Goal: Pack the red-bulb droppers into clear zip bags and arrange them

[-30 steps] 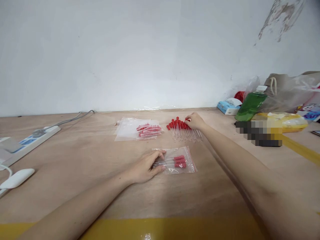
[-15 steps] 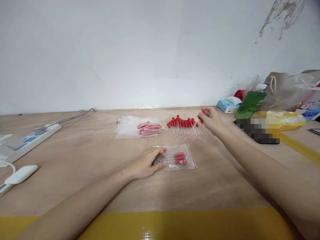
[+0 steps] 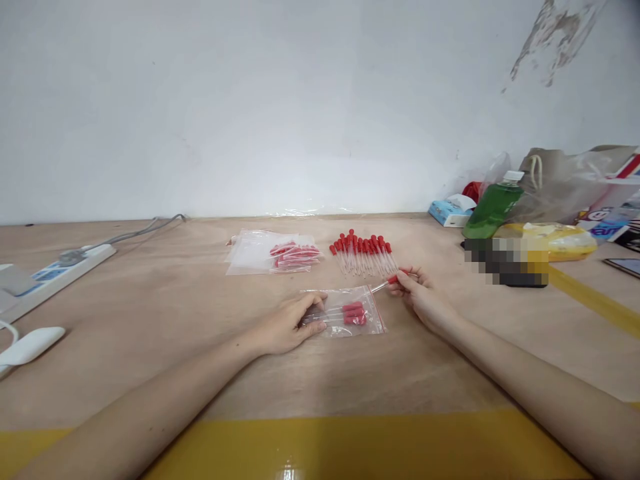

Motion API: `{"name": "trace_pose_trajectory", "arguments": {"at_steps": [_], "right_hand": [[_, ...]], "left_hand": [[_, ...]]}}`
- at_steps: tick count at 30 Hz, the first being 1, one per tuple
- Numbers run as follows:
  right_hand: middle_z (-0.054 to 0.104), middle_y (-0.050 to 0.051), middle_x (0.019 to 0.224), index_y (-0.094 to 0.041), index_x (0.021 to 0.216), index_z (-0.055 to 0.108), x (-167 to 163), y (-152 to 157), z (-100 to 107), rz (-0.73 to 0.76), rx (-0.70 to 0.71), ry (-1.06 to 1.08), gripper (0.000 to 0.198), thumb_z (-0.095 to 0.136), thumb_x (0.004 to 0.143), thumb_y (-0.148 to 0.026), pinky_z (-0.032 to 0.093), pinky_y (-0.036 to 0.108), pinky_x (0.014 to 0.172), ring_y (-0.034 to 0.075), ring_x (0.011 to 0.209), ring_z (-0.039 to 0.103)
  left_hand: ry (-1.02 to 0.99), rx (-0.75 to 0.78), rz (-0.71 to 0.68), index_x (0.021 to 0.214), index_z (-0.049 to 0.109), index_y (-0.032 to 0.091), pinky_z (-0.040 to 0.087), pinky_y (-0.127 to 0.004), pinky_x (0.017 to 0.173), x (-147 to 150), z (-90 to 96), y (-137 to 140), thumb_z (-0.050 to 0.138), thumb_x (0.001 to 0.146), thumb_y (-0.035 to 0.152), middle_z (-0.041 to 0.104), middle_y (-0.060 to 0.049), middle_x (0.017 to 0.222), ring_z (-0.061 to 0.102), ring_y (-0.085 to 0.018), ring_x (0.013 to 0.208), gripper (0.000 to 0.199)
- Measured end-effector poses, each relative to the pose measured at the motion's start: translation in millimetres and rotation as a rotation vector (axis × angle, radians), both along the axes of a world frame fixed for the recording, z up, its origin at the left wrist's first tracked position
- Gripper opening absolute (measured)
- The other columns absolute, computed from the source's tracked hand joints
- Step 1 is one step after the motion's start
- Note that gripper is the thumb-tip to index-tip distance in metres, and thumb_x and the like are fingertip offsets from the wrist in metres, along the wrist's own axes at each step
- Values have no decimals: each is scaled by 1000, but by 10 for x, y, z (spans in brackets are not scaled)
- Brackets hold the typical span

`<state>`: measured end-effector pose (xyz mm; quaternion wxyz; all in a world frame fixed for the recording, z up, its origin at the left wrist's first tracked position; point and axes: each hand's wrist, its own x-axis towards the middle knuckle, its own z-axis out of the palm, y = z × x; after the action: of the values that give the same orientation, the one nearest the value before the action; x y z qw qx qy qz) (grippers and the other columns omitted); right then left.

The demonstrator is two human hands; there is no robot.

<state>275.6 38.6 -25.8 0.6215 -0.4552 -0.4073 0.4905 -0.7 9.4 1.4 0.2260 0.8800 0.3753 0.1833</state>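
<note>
My right hand (image 3: 419,293) pinches a dropper (image 3: 394,279) by its red rubber bulb. The clear tube of this dropper points left, its tip at the top right corner of a clear zip bag (image 3: 333,328). My left hand (image 3: 290,325) grips the left end of that bag, thumb and fingers on either side of it. Inside the bag lie several droppers with red bulbs (image 3: 354,313) toward the red-striped mouth on the right. Behind the bag is a row of loose droppers (image 3: 369,247), bulbs facing the wall.
Flat zip bags (image 3: 250,253) and filled bags (image 3: 296,255) are stacked at the back. At left are a power strip (image 3: 75,267) and a white plug-like device (image 3: 37,345). A green bottle (image 3: 494,208), tissue pack (image 3: 450,212), yellow packet (image 3: 560,243) and dark phone (image 3: 520,279) sit right.
My right hand has come down and nearer from the loose droppers, bringing one dropper to the bag's mouth. My left hand stays on the bag. The view has shifted slightly.
</note>
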Motion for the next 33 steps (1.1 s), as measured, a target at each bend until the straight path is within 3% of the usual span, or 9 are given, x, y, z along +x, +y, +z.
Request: {"name": "trace_pose_trajectory", "arguments": {"at_steps": [5, 10, 13, 16, 19, 28, 33], "right_hand": [[63, -1, 67, -19, 80, 48, 30, -53, -30, 53, 18, -6, 41, 73, 58, -43, 48, 23, 55, 9, 54, 57], [64, 0, 72, -20, 81, 49, 20, -102, 26, 151, -36, -2, 42, 76, 55, -39, 49, 27, 66, 12, 65, 61], [62, -1, 69, -19, 77, 54, 0, -114, 25, 243, -1, -258, 33, 73, 58, -39, 47, 26, 62, 11, 62, 58], [55, -3, 57, -17, 75, 62, -33, -94, -5, 233, 128, -607, 26, 69, 62, -38, 41, 24, 52, 9, 52, 48], [57, -2, 58, -16, 77, 65, -98, -64, -31, 206, 203, -746, 23, 66, 65, -36, 39, 24, 51, 9, 52, 46], [65, 5, 84, -17, 91, 56, -213, -105, -27, 392, 260, -615, 22, 54, 76, -32, 46, 26, 62, 13, 72, 59], [61, 1, 71, -17, 86, 55, -161, -69, -56, 424, 226, -644, 21, 59, 72, -33, 43, 22, 53, 10, 59, 55]], "left_hand": [[37, 29, 36, 121, 40, 23, 40, -38, 91, -8, -16, -4, 48, 86, 37, 50, -7, 123, 48, -23, 110, 38], [45, 59, 24, 126, 37, 24, 38, -38, 95, -15, -28, 5, 47, 87, 37, 48, -6, 126, 45, -22, 114, 42], [47, 70, 27, 126, 38, 23, 37, -38, 96, -11, -26, 4, 47, 87, 38, 48, -6, 126, 45, -22, 115, 43], [50, 66, 37, 125, 39, 23, 40, -38, 93, -6, -21, 1, 48, 86, 39, 49, -6, 125, 47, -23, 112, 43], [52, 64, 47, 126, 39, 23, 41, -38, 91, 0, -17, -1, 49, 86, 39, 50, -7, 124, 48, -24, 110, 44], [-8, 61, -21, 128, 38, 26, 38, -37, 95, 12, -7, 0, 47, 87, 33, 49, -4, 125, 46, -22, 113, 42], [-12, 54, -26, 127, 38, 25, 39, -37, 93, 7, -14, 2, 47, 87, 34, 50, -5, 124, 47, -22, 111, 42]]}}
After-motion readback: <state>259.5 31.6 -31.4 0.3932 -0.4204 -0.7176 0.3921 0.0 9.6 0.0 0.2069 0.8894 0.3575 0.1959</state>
